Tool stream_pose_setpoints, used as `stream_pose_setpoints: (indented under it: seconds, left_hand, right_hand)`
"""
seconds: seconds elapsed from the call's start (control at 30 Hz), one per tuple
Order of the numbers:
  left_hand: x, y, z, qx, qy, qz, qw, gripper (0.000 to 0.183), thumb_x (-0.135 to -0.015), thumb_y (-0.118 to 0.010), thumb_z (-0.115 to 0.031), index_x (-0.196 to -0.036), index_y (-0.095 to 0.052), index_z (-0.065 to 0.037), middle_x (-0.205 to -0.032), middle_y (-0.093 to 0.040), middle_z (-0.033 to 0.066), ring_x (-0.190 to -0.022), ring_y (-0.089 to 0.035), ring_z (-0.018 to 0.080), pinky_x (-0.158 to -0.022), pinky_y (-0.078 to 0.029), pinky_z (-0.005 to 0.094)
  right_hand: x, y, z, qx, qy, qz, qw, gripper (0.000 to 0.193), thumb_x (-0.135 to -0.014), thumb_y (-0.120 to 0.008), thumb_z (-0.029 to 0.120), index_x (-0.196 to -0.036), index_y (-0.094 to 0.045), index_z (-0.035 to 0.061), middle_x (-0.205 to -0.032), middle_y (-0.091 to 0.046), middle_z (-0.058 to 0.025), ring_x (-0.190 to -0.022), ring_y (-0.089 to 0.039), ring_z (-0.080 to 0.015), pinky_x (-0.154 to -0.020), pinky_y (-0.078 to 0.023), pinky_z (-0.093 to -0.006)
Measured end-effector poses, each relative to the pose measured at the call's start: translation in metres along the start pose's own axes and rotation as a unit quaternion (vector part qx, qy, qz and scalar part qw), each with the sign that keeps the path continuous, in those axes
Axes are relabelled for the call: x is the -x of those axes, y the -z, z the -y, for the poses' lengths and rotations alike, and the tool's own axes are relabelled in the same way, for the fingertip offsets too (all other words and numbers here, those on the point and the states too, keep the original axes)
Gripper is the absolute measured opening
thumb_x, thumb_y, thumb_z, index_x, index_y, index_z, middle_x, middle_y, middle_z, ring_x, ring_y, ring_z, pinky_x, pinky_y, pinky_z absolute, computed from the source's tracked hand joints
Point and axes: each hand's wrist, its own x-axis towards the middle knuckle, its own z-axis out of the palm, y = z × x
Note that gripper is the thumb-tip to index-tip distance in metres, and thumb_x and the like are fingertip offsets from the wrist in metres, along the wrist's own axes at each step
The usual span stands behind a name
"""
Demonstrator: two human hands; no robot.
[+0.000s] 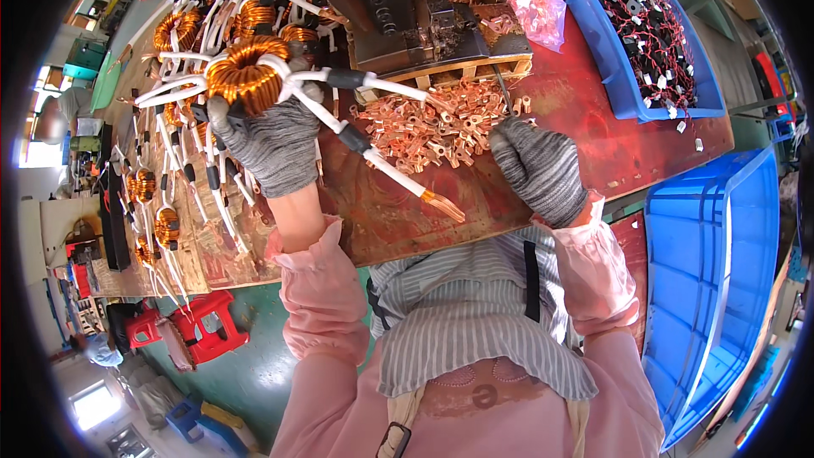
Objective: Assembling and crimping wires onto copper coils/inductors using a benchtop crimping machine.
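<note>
Copper coil (242,76), round like a fat ring, is up in the left hand (275,148), above the left part of the red table (593,140). This hand wears a gray glove, and its thumb and fingers pinch the coil from below. White wires (394,89) stick out of the coil on both sides. Two of them point to the right, each with a black sleeve (354,137) around it and bare copper at its end. The longest one slants down over the table. The right hand (543,165), in a gray glove too, is just beside a pile of small copper bits (428,123), with its fingers curled in. A thin dark rod (502,85) reaches down to it, but I cannot tell if the fingers grip it. Behind the pile sits a dark metal machine (381,25). More coils (178,32) with white wires are heaped at the left. At the far right of the table, a blue bin (604,51) holds black parts with red wires (649,34).
</note>
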Motion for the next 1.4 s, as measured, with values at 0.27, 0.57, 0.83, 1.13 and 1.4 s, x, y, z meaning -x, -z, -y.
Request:
stream_pose_setpoints:
  seconds: [0.27, 0.57, 0.83, 1.13, 1.4]
  left_hand:
    - [0.001, -0.005, 0.007, -0.008, -0.026, -0.067, 0.997, 0.066, -0.067, -0.067, -0.042, -0.117, -0.045, -0.005, -0.111, -0.050, 0.0136, -0.096, -0.050, 0.0294, -0.080, -0.045, 0.0409]
    - [0.004, -0.008, 0.010, 0.014, -0.005, -0.043, 0.999, 0.063, -0.067, -0.068, -0.040, -0.115, -0.046, -0.006, -0.111, -0.051, 0.0125, -0.097, -0.050, 0.0302, -0.081, -0.044, 0.0420]
    - [0.001, -0.001, 0.012, -0.030, -0.029, -0.048, 0.998, 0.060, -0.069, -0.066, -0.039, -0.116, -0.046, -0.007, -0.112, -0.050, 0.0134, -0.097, -0.050, 0.0312, -0.079, -0.045, 0.0433]
    - [0.005, -0.012, 0.012, 0.016, -0.011, -0.061, 0.998, 0.060, -0.069, -0.066, -0.041, -0.115, -0.046, -0.008, -0.108, -0.052, 0.0111, -0.092, -0.051, 0.0281, -0.071, -0.049, 0.0410]
    - [0.006, -0.011, 0.010, 0.048, 0.037, -0.008, 0.998, 0.064, -0.070, -0.064, -0.044, -0.117, -0.044, -0.006, -0.108, -0.049, 0.0140, -0.090, -0.052, 0.0276, -0.067, -0.051, 0.0383]
  right_hand:
    - [0.009, -0.009, 0.001, -0.058, 0.131, 0.093, 0.985, 0.023, -0.082, -0.050, 0.016, -0.099, -0.055, 0.0004, -0.090, -0.055, -0.0191, -0.082, -0.055, -0.0352, -0.076, -0.046, -0.0395]
    - [-0.002, 0.003, 0.003, -0.482, -0.097, 0.094, 0.866, 0.016, -0.081, -0.050, -0.005, -0.096, -0.055, -0.0021, -0.091, -0.057, -0.0069, -0.082, -0.058, -0.0142, -0.073, -0.048, -0.0255]
    - [-0.005, 0.000, -0.001, -0.587, -0.127, 0.043, 0.798, 0.019, -0.080, -0.046, -0.009, -0.096, -0.055, -0.0034, -0.103, -0.056, -0.0133, -0.092, -0.058, -0.0203, -0.085, -0.047, -0.0286]
    - [-0.009, 0.001, 0.016, -0.591, -0.221, 0.046, 0.775, 0.020, -0.085, -0.049, -0.001, -0.103, -0.055, -0.0036, -0.097, -0.059, -0.0115, -0.086, -0.061, -0.0190, -0.068, -0.052, -0.0257]
    - [-0.010, 0.001, 0.017, -0.546, -0.155, 0.041, 0.822, 0.021, -0.083, -0.055, 0.005, -0.103, -0.056, -0.0028, -0.089, -0.061, -0.0094, -0.079, -0.062, -0.0157, -0.065, -0.051, -0.0239]
